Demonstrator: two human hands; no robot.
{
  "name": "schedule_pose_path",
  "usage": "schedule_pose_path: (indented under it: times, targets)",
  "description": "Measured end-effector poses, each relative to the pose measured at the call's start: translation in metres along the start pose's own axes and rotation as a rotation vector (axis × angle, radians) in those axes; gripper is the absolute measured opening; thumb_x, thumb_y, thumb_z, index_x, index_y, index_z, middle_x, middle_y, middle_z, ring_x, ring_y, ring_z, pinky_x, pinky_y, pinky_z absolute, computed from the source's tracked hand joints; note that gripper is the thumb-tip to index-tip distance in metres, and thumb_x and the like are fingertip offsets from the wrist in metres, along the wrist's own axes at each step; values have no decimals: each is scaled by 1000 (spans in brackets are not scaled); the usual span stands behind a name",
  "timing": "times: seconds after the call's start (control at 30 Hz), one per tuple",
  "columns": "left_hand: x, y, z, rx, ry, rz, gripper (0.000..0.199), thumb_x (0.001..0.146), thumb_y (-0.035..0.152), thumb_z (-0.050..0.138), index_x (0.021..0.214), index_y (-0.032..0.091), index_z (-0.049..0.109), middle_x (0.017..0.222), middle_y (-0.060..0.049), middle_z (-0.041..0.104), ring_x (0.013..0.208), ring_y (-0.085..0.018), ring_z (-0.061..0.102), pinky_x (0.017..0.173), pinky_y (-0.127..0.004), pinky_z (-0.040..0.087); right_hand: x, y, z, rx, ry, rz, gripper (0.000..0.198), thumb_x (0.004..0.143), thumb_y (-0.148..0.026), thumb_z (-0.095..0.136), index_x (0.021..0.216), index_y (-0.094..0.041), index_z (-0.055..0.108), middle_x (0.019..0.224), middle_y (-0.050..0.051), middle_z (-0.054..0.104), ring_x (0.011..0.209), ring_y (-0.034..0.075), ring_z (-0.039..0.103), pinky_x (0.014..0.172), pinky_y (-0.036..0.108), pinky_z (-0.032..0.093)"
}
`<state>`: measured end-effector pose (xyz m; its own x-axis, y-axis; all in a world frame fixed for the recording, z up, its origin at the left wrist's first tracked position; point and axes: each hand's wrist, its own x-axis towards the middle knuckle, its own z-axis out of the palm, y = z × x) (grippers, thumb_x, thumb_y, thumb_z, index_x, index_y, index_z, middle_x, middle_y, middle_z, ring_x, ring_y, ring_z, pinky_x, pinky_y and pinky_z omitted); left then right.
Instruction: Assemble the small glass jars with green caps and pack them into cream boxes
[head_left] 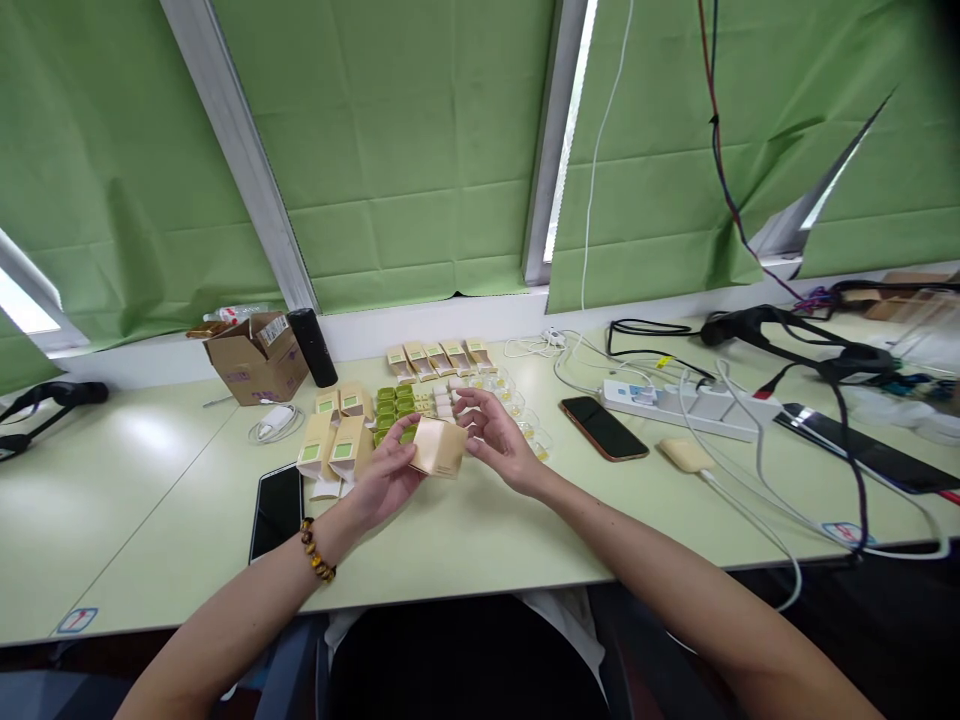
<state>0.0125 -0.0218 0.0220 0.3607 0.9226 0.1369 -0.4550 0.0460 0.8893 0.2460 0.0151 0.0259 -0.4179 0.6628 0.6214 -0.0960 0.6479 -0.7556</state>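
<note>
Green fabric blinds [390,150] hang behind a pale table [525,540], whose near edge bears small stickers with marks too small to read. Both forearms reach in from the lower corners. The left hand [386,478] is turned partly palm up, its thumb laid against the cream carton [439,447] it grips. The right hand [504,442] is held with fingers curved and thumb parted from them, beside the carton's right edge; whether it touches cannot be told. At the back left stands an open cardboard box [262,365] with purple printing and a white label [275,330], neither legible. A white power strip [679,410] lies among cables on the right. One dark-screened phone [604,428] is near it, another [276,510] left of the left hand. Standing cartons [351,445] with green label squares sit just beyond that hand, their lettering unreadable; the held carton shows only faint print, low on its face, above the table. A beaded bracelet [317,550] rings the left wrist. Clear plastic cups [514,400] and little green tubs [385,407] are grouped behind the hands.
</note>
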Motion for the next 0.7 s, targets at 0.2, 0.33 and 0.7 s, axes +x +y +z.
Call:
schedule_pose_path:
  times: [0.2,0.33,0.7]
  targets:
    - [-7,-11,4,569,22,387,56,90,29,82,137,31,53,134,-9,63,133,-27,56,120,-46,41,-1,-2,-1,-150,-137,57,65,89,-43,79,145,-25,50,124,11,63,110,25,63,89,39,55]
    - [-11,-15,3,705,76,529,52,89,27,81,136,31,57,135,-10,58,129,-29,56,121,-50,40,-1,-4,0,-264,-137,-10,56,85,-28,80,136,-25,59,128,12,66,104,24,64,81,37,56]
    - [-10,1,0,784,41,532,66,88,25,80,148,29,53,151,-12,55,143,-34,50,125,-54,35,-8,10,3,-655,-27,-721,63,94,-6,51,152,-31,48,131,10,74,126,29,66,97,55,63]
